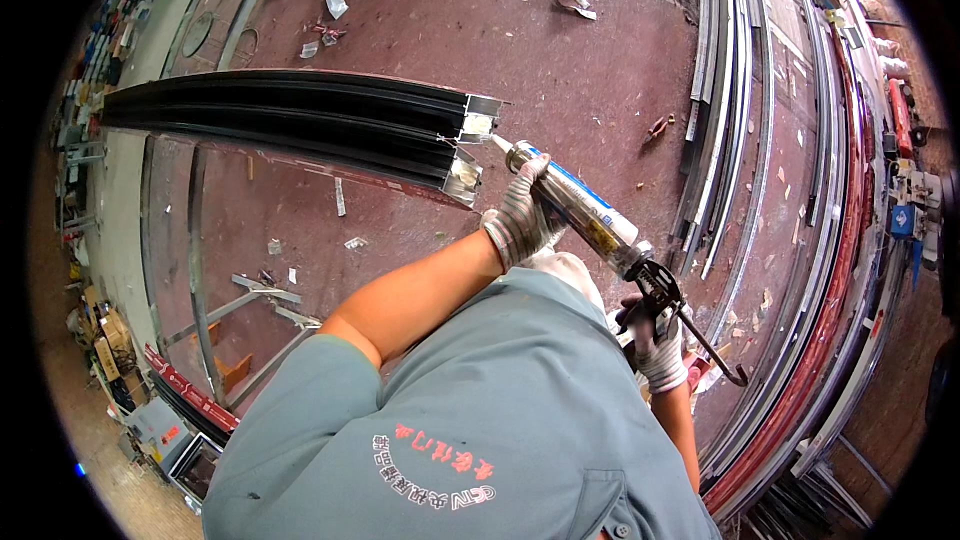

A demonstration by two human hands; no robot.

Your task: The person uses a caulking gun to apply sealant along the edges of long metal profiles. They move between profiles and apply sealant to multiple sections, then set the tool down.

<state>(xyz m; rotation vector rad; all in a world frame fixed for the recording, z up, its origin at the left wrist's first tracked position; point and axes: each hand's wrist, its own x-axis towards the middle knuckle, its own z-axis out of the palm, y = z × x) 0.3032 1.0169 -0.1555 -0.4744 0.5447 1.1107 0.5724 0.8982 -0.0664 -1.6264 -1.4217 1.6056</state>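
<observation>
Caulk gun (590, 220): long axis runs lower right to upper left, nozzle touching the cut end of the black profile (300, 125). Left hand (520, 220), gloved, fingers wrapped round the tube's front. Right hand (655, 340), gloved, clenched on the trigger grip at the rear.

The left hand (520, 222), gloved, is curling closed far out ahead, its bare forearm stretching from the near left. The right hand (655, 340) (also gloved) is clenching shut nearer, to the right, wrist bent.
</observation>
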